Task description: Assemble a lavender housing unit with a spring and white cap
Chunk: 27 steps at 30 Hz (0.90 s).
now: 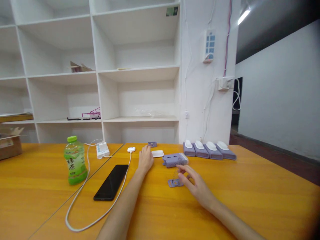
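White shelving filled the upper left of the frame behind an orange surface [250, 186]. At centre lay a purple case [175, 159], judged light, stiff and smooth, best gripped across its sides. The right hand [197, 185] touched its near edge, fingers [183, 169] loosely spread above a small purple plate [174, 183]. The left hand [145, 159] lay flat, released, beside a white cap [157, 153].
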### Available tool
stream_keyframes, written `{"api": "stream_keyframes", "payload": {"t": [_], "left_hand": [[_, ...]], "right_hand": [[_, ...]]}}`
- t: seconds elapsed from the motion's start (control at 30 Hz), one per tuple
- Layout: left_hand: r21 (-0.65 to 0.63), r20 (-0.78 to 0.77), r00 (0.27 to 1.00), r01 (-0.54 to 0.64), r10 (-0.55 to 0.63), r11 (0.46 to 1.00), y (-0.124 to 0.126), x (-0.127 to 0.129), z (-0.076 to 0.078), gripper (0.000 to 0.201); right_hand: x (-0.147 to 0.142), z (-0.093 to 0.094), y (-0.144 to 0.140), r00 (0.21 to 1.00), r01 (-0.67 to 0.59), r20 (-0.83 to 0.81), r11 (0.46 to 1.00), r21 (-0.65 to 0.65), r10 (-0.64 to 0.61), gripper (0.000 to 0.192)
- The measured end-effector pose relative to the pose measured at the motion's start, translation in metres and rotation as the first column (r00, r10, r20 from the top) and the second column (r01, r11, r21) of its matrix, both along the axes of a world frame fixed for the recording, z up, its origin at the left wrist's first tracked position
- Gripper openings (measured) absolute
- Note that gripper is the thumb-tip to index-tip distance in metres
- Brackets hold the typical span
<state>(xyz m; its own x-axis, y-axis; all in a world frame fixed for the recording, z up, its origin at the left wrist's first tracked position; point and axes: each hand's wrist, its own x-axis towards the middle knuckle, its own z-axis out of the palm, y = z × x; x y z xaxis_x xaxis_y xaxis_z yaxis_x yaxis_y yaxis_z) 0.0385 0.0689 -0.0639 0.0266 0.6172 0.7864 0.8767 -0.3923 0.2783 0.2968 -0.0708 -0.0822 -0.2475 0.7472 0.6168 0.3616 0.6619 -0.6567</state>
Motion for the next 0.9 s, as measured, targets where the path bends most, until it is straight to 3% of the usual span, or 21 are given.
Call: {"api": "stream_keyframes", "payload": {"t": [0.13, 0.33, 0.5, 0.6, 0.7, 0.8, 0.9], "left_hand": [[-0.040, 0.012, 1.000, 0.024, -0.023, 0.999, 0.053, -0.020, -0.001, 0.036], [-0.117, 0.112, 0.993, 0.037, -0.023, 0.992, 0.133, -0.029, -0.007, 0.045], [-0.231, 0.100, 0.993, 0.079, -0.057, 0.970, 0.156, -0.030, -0.006, 0.034], [-0.239, 0.105, 0.993, 0.078, -0.054, 0.968, 0.143, -0.029, -0.003, 0.025], [-0.216, 0.172, 0.985, 0.033, 0.005, 0.976, 0.111, -0.029, -0.002, 0.018], [-0.205, 0.253, 0.965, -0.022, 0.075, 0.979, 0.059, -0.028, -0.006, 0.011], [-0.192, 0.293, 0.952, -0.035, 0.091, 0.981, -0.010, -0.022, -0.014, 0.009]], "right_hand": [[0.005, 0.001, -0.002, 0.998, -0.037, -0.058, 0.997, -0.070, 0.033, 0.043], [0.013, -0.008, 0.007, 0.996, 0.015, -0.081, 0.989, -0.146, -0.027, 0.043], [0.009, -0.018, 0.015, 0.993, 0.120, 0.013, 0.983, -0.136, -0.119, 0.045], [0.005, -0.017, 0.016, 0.992, 0.121, 0.051, 0.986, -0.118, -0.116, 0.043], [0.003, -0.015, 0.015, 0.994, 0.108, 0.034, 0.987, -0.117, -0.105, 0.041], [0.001, -0.014, 0.011, 0.997, 0.081, 0.015, 0.991, -0.110, -0.080, 0.047], [-0.003, -0.015, 0.007, 1.000, 0.018, 0.001, 0.995, -0.100, -0.018, 0.059]]}}
